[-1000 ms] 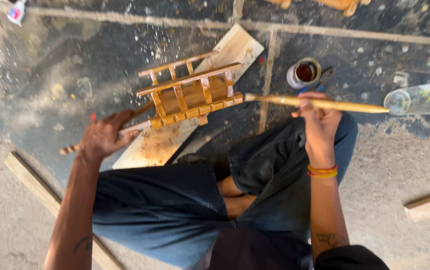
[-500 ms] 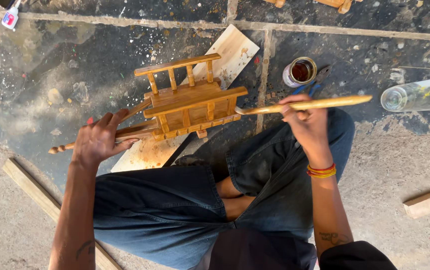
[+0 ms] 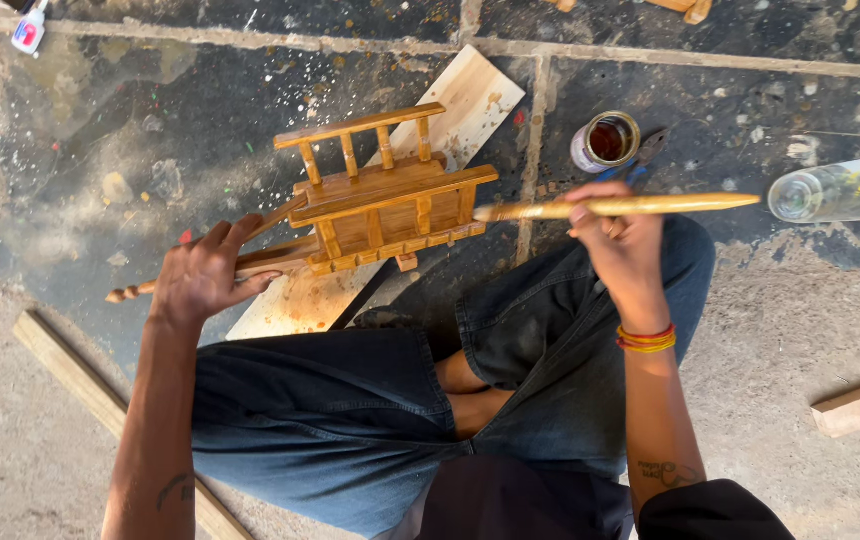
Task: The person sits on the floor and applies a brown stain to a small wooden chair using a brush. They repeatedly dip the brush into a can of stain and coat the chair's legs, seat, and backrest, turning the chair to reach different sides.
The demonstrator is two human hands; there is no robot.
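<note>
- Since the earlier frame, I see the small wooden cart (image 3: 382, 200) turned a little and sitting lower over the pale board (image 3: 450, 110), while the brush moves closer to its side rail.
- My left hand (image 3: 205, 275) closes around the cart's long shaft and holds it above the board, in front of my knees.
- My right hand (image 3: 618, 240) pinches the long brush (image 3: 630, 207) near its middle.
- I judge the cart light and stiff, but its thin spindles look fragile and the fresh varnish slippery; the shaft is the safe place.
- A small tin of dark varnish (image 3: 606, 141) stands beside the brush.
</note>
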